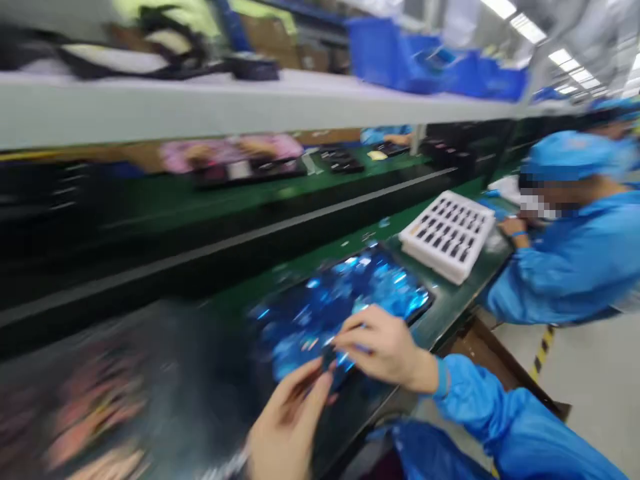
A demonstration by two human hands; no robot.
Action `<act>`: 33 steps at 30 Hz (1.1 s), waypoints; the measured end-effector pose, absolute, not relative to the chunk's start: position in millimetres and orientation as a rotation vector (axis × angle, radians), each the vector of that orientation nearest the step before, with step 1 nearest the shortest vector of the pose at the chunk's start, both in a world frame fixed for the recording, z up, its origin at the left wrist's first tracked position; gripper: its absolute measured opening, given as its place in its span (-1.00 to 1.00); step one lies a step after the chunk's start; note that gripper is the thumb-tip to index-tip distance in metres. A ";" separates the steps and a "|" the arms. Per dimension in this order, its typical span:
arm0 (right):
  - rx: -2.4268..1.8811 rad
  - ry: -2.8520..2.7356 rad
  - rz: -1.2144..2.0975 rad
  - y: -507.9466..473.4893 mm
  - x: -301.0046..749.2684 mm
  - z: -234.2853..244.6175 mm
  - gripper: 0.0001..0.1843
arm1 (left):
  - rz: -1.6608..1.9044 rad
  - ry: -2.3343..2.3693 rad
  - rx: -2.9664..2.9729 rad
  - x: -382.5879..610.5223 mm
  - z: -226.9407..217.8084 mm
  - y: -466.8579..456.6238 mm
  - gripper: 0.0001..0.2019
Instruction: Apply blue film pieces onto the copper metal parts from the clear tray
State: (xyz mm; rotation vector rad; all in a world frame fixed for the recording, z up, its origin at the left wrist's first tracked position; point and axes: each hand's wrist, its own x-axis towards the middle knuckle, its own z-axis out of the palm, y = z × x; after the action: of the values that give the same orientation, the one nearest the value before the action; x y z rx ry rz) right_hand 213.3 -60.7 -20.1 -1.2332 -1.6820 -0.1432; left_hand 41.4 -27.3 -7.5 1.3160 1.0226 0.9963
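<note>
A small dark part (329, 357), too blurred to name, is pinched between the fingers of both hands. My left hand (293, 417) grips it from below, with thumb and forefinger closed on it. From the right, the fingertips of my right hand (383, 343) close on its upper side. Beneath and behind the hands lies a dark tray (425, 303) filled with shiny blue film-like pieces (345, 283). Their exact kind is smeared by motion.
A white tray (457, 270) with rows of small black parts stands beyond, on the green bench. A co-worker in blue (575, 247) sits at the right. The shelf (200, 107) above carries blue bins (380, 53). Blurred reddish items (100, 400) lie at lower left.
</note>
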 end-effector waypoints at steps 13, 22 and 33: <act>-1.209 -1.808 -0.244 -59.4 214.8 -9.5 -0.85 | 0.986 0.888 0.852 27.7 -23.0 -39.8 -0.61; -0.993 -2.177 -0.472 -66.5 224.5 -12.1 -0.85 | 0.978 0.782 0.473 30.1 -32.4 -34.0 -0.44; -0.896 -2.001 -0.077 -82.1 228.8 -23.7 -0.77 | 1.102 0.841 0.424 33.1 -31.3 -25.4 -0.52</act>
State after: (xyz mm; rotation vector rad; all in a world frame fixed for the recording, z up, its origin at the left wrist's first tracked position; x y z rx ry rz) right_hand 228.8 -82.1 -23.7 -0.8960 -2.0012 -0.0767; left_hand 33.1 -25.4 -31.3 0.4239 0.8414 1.1019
